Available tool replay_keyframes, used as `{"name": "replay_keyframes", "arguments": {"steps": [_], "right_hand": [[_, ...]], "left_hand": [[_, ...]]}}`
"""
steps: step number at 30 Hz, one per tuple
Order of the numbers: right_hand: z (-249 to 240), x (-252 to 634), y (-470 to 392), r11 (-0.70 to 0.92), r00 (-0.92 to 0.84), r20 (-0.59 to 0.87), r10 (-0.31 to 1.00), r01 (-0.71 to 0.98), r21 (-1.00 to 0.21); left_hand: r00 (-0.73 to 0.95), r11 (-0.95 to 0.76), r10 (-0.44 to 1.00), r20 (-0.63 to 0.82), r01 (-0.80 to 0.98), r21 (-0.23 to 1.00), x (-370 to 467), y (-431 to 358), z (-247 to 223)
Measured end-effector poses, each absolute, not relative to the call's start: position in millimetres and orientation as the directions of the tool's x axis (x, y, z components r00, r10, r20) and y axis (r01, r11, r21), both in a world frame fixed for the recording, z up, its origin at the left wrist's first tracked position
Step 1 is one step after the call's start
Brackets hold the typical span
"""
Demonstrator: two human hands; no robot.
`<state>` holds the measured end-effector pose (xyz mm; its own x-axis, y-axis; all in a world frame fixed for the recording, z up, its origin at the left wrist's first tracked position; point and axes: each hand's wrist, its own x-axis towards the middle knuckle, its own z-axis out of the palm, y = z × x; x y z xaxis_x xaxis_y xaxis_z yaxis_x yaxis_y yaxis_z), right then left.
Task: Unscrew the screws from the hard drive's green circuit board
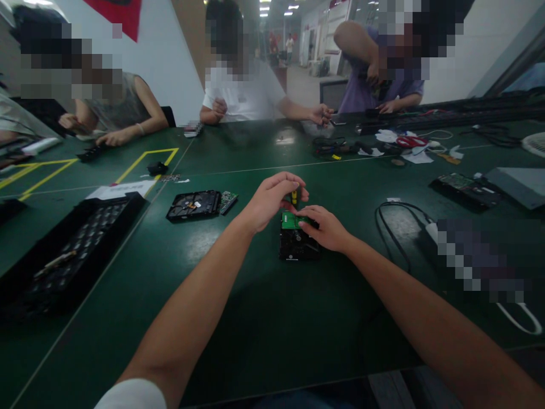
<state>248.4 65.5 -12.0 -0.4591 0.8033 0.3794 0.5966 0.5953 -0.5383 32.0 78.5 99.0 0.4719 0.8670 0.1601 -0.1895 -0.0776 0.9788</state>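
Note:
A black hard drive (pixel 293 245) with a green circuit board (pixel 289 220) at its far end lies on the green table in front of me. Above the board, my left hand (pixel 276 196) is closed around a yellow-and-black screwdriver (pixel 294 197) that stands about upright. Its tip is hidden behind my fingers. My right hand (pixel 326 226) grips the drive from the right, with thumb and fingers at the board. Left of my hands, another black hard drive (pixel 193 205) rests beside a loose circuit board (pixel 229 202).
A long black tray (pixel 85 244) stands on the left. To the right lie a cable (pixel 378 227), another drive (pixel 464 190) and a grey box (pixel 522 184). Scraps and red-handled scissors (pixel 411 141) are farther back. Several people sit across the table (pixel 238 318).

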Motion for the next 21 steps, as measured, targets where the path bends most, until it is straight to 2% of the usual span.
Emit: {"name": "replay_keyframes", "arguments": {"steps": [3,9,15,21], "right_hand": [[-12.2,248.1,65.0,0.598,-0.454,0.39,0.801,0.596,-0.536],[-13.0,248.6,65.2,0.596,-0.452,0.388,0.803,0.601,-0.533],[-13.5,248.4,66.0,0.606,-0.459,0.396,0.795,0.589,-0.534],[-10.1,247.1,63.7,0.596,-0.456,0.385,0.803,0.597,-0.537]], "left_hand": [[0.475,-0.043,0.867,0.149,-0.225,0.973,32.5,77.7,99.5],[0.47,-0.086,0.865,0.174,-0.203,0.975,32.3,78.4,98.6],[0.451,-0.165,0.87,0.199,-0.113,0.98,31.7,77.2,100.2],[0.473,-0.06,0.871,0.134,-0.167,0.984,32.7,74.5,102.2]]}}
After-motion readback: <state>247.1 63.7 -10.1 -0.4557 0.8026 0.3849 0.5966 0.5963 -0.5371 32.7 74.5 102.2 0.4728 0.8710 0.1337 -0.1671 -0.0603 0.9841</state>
